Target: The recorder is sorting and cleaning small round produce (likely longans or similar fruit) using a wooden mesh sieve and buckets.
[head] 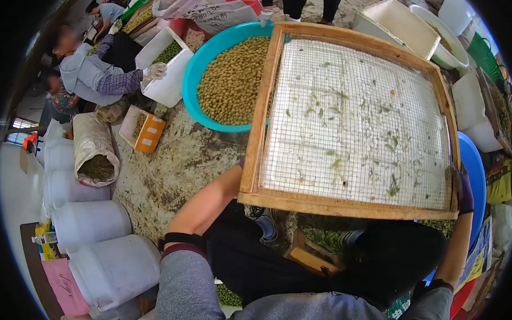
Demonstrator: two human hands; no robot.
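A wooden-framed wire mesh sieve (347,209) is held up in front of me, above a white foam box (354,121) seen through the mesh. Bits of leaf and stem lie scattered over it. My right hand (464,190), in a purple glove, grips the frame's right side. On the left side, my left hand (241,161) is almost wholly hidden behind the frame, with only a bit of purple glove showing; its hold cannot be seen. A turquoise basin (191,81) of small round greenish-brown fruits (233,81) stands partly behind the sieve's left edge.
A blue tub (471,180) stands at right. On the left are white plastic barrels (112,269), an open sack (95,154) of stems and an orange-sided box (151,133). A co-worker (98,74) reaches over a foam box (170,81) of green fruits. Another person's legs show at the top.
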